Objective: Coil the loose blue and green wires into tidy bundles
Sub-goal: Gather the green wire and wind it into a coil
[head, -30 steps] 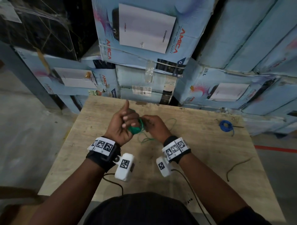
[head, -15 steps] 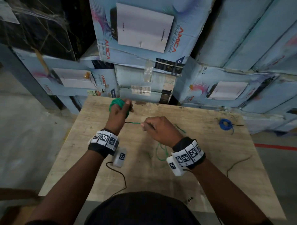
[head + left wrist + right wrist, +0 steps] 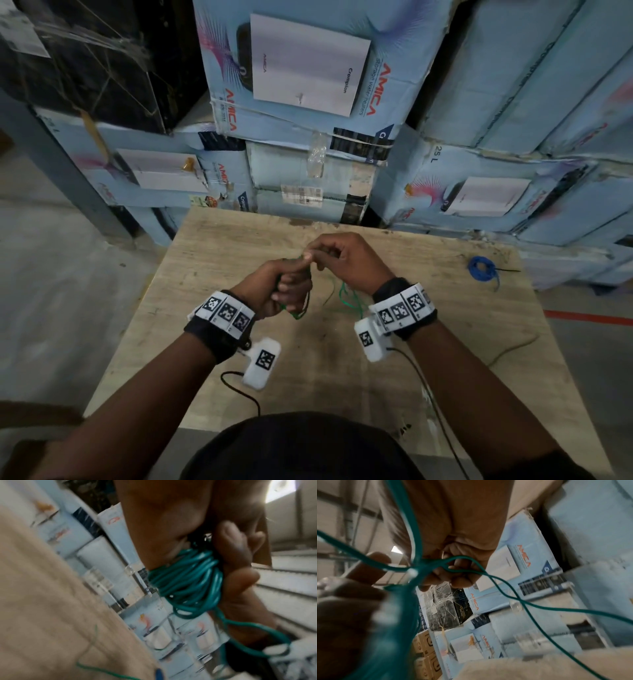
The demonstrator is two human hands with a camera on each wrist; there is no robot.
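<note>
A person's two hands meet above a pale wooden desk (image 3: 219,260). The left hand (image 3: 277,291) is clenched around a bundle of thin green plastic-coated wire (image 3: 187,577), coiled over its fingers. The right hand (image 3: 346,260) pinches the wire's loose strand at the left fingertips; slack loops hang down to the desk between the wrists. A small coil of blue wire (image 3: 482,269) lies well apart at the desk's far right edge, and a dark loose strand (image 3: 513,347) near the right edge. Behind the desk, stacked light-blue cardboard boxes (image 3: 308,68) read "AMICA", "Crompton" and "25 L". Half a second ago the hands were spread apart with wire stretched between them; now they touch.
</note>
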